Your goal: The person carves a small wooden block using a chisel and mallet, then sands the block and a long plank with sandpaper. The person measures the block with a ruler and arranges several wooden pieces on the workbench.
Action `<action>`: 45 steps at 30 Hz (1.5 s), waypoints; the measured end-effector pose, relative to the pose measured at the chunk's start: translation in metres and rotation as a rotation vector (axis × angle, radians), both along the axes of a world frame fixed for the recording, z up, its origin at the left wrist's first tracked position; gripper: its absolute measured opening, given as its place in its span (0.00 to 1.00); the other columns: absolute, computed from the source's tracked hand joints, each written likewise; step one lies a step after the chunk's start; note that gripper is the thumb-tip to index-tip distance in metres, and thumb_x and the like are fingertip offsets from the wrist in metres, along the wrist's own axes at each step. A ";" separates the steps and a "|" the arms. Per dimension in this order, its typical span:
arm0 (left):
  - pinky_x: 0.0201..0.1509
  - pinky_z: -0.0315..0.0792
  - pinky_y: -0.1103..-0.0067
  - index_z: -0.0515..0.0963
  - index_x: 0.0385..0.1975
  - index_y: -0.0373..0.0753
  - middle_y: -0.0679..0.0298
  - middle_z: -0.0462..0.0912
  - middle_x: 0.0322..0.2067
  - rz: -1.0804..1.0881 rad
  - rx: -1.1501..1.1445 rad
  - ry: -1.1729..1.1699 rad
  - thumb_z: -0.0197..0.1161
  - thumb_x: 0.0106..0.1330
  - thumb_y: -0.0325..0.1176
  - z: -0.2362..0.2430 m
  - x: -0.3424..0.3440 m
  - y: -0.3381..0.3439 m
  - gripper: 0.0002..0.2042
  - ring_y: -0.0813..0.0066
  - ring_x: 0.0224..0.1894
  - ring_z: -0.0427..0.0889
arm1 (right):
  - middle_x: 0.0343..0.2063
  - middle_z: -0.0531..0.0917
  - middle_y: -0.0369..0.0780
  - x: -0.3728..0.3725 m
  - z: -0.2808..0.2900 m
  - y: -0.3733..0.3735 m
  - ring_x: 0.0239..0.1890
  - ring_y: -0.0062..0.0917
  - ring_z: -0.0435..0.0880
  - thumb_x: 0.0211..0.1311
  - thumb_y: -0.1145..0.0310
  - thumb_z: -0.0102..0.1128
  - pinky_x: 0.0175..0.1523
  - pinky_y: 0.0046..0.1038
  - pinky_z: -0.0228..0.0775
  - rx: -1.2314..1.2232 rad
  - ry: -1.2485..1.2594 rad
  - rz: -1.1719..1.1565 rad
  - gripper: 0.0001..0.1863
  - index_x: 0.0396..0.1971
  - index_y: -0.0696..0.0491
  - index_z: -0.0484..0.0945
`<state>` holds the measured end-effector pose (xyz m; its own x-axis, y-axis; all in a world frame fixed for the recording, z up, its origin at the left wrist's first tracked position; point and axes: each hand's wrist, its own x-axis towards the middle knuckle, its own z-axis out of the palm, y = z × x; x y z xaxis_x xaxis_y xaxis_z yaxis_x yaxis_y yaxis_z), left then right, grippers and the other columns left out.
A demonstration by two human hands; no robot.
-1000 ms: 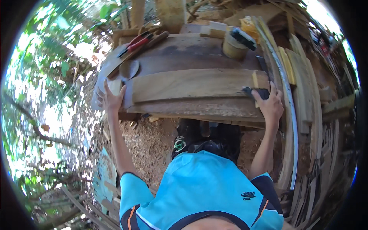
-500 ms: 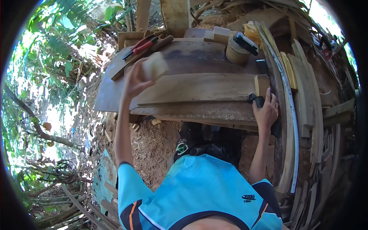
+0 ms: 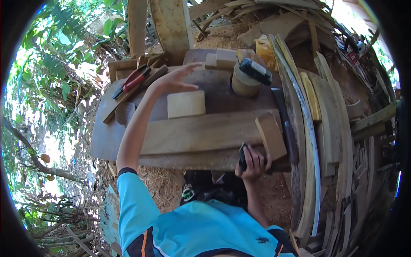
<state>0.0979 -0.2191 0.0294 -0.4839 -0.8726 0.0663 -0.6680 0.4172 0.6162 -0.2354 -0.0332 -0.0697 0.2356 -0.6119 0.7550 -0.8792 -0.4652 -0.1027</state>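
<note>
My left hand (image 3: 173, 79) hovers with fingers spread just above and behind a pale square wood block (image 3: 186, 104) that lies on the dark workbench (image 3: 107, 137); it holds nothing. A long plank (image 3: 201, 132) lies across the bench in front of the block. My right hand (image 3: 253, 162) is at the plank's near right end, closed around a black tool handle (image 3: 242, 156). A short wooden block (image 3: 270, 135) rests on the plank just beyond that hand.
Red-handled pliers (image 3: 130, 81) lie at the bench's far left. A round wooden stump (image 3: 243, 83) carries a black tool (image 3: 255, 70). Curved wooden strips (image 3: 309, 128) stack along the right. Sawdust (image 3: 165, 186) covers the ground under the bench; foliage at left.
My left hand lifted the pale block from the bench's left end, carried it to the middle, set it down and let go. My right hand slid left along the plank's edge.
</note>
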 end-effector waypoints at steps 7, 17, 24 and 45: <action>0.63 0.60 0.67 0.47 0.64 0.64 0.53 0.57 0.60 -0.092 -0.024 -0.462 0.71 0.39 0.35 0.004 -0.068 -0.138 0.49 0.55 0.60 0.61 | 0.33 0.81 0.35 -0.003 -0.011 0.003 0.30 0.25 0.78 0.54 0.52 0.41 0.43 0.31 0.61 0.003 -0.012 0.028 0.20 0.35 0.49 0.77; 0.56 0.67 0.67 0.56 0.62 0.50 0.51 0.75 0.42 -0.038 -0.154 -0.157 0.74 0.34 0.36 -0.031 -0.038 -0.165 0.48 0.55 0.51 0.72 | 0.30 0.82 0.37 -0.005 -0.008 -0.002 0.27 0.26 0.77 0.53 0.53 0.40 0.41 0.30 0.61 -0.036 -0.011 0.034 0.19 0.31 0.51 0.77; 0.53 0.66 0.69 0.60 0.61 0.48 0.54 0.72 0.41 0.024 -0.258 -0.178 0.72 0.37 0.32 -0.001 0.041 -0.075 0.44 0.57 0.46 0.71 | 0.30 0.81 0.37 -0.001 -0.008 -0.001 0.27 0.28 0.77 0.53 0.51 0.40 0.40 0.32 0.61 -0.013 0.003 0.045 0.20 0.31 0.50 0.76; 0.55 0.65 0.55 0.64 0.57 0.35 0.48 0.55 0.62 0.505 0.405 -0.426 0.62 0.42 0.65 -0.058 -0.084 -0.213 0.46 0.46 0.57 0.65 | 0.32 0.81 0.28 -0.004 -0.012 0.000 0.31 0.16 0.76 0.60 0.49 0.39 0.42 0.26 0.58 -0.053 -0.010 0.020 0.18 0.31 0.43 0.76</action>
<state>0.0136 -0.4317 -0.0282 0.0671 -0.9107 -0.4075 -0.9308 -0.2042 0.3032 -0.2393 -0.0329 -0.0814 0.2399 -0.5666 0.7883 -0.8688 -0.4877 -0.0861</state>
